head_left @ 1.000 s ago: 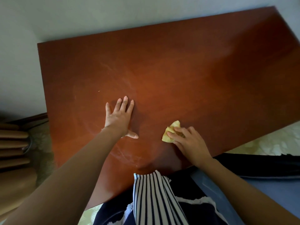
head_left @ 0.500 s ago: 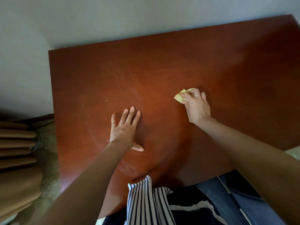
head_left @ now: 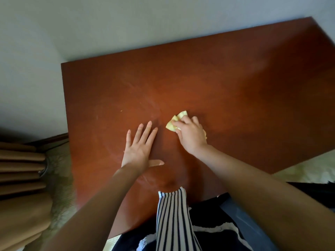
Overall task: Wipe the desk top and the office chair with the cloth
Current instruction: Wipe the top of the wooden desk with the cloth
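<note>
We count 1 cloth (head_left: 175,122), 2 hands and 1 tabletop (head_left: 235,87). The cloth, pale yellow and bunched, lies on the tabletop near its middle, under the right hand (head_left: 191,135). That hand's curled fingers grip the cloth and press it to the wood. 2 crumpled lobes stick out past the fingertips. The left hand (head_left: 138,149) lies flat just beside it, palm down, 4 fingers straight and spread, thumb out sideways, holding nothing. The 2 hands are close but apart.

Pale curved smears (head_left: 145,98) arc across the wood beyond the left hand, and 1 tiny light speck (head_left: 121,110) sits further left. Behind the tabletop is a plain wall (head_left: 126,24). At the left hang brown curtain folds (head_left: 20,187) beside a pale patterned floor (head_left: 59,160).

A striped garment (head_left: 172,220) and dark clothing cover part of the tabletop's near edge, and both forearms cross the wood. Most of the cloth is hidden under the right hand, so we cannot tell its full shape. The tabletop's right corner is cut off by the frame.
</note>
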The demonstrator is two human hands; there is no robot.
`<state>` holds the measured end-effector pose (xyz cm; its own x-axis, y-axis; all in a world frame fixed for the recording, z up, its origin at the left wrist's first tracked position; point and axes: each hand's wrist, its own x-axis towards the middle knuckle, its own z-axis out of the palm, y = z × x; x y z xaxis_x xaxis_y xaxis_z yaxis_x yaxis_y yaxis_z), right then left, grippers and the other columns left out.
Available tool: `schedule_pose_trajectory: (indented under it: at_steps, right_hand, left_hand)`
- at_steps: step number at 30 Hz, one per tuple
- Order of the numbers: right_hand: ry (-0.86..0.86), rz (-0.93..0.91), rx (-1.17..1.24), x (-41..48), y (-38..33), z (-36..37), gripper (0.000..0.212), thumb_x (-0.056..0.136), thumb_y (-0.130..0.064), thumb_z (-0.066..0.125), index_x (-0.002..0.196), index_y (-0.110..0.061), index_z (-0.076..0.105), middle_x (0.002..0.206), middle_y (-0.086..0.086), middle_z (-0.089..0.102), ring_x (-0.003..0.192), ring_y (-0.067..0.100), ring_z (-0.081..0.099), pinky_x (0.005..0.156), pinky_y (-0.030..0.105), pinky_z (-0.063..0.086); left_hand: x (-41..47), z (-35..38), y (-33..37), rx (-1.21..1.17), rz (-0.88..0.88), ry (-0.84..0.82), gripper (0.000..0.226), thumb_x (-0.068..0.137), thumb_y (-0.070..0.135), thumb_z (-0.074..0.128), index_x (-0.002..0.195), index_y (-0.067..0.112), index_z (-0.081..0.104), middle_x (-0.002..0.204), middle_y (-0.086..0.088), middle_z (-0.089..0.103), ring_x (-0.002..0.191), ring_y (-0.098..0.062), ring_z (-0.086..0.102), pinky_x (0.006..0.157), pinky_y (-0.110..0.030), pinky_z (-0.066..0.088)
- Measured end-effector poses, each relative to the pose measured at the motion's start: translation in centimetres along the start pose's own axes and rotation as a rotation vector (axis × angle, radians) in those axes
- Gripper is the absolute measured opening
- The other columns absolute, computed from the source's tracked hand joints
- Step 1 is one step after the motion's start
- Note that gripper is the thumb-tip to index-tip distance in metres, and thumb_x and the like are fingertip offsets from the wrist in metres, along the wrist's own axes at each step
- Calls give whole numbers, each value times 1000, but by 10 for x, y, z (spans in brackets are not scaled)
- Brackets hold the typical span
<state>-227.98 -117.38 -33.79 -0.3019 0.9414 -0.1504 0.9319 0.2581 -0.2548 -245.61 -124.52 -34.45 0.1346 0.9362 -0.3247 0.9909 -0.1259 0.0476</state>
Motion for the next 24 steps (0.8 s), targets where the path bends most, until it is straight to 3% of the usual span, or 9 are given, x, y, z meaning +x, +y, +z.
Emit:
schedule_pose_trajectory:
  at_steps: [6,12,14,17,20,24]
  right_hand:
    - [42,-112,92,-60,-27,23,36,94,-18,54,128,-27,59,120,-2,57,105,28,44,86,41,41]
    - [98,-234,233,-130,-37,34,32,79,-4,72,109,-16,72,105,5,68,87,33,56,76,41,49]
    - [127,-240,236,-150,-30,37,31,76,-3,76,104,-15,74,102,5,69,82,32,58,70,37,49]
    - [162,-184,190,-174,-13,40,31,76,-4,77,104,-16,74,102,4,69,79,32,58,68,31,45]
    - [178,-120,164,-184,6,36,34,76,0,76,107,-13,73,102,7,69,80,33,58,66,38,53]
    - [187,40,122,-169,30,23,34,81,0,70,113,-13,70,102,12,66,82,34,51,65,40,51]
  left_hand:
    - [-49,30,-6,-151,-67,134,77,92,63,24,153,21,5,157,6,-16,142,-16,-22,114,-41,-14]
    - [-96,52,-26,-203,-129,221,78,94,58,5,146,8,34,156,-9,21,144,-31,15,114,-53,13]
    - [-106,57,-36,-193,-115,248,76,96,55,5,144,7,38,154,-11,28,143,-31,18,113,-56,16]
    - [-115,64,-49,-183,-118,278,72,97,53,10,144,6,37,155,-11,26,144,-27,13,114,-56,11]
    - [-117,68,-55,-218,-167,290,68,95,49,18,146,8,33,158,-9,17,146,-23,6,116,-54,3]
    - [-113,70,-57,-231,-186,276,69,94,50,14,150,11,25,160,-6,7,147,-18,-4,117,-48,-5]
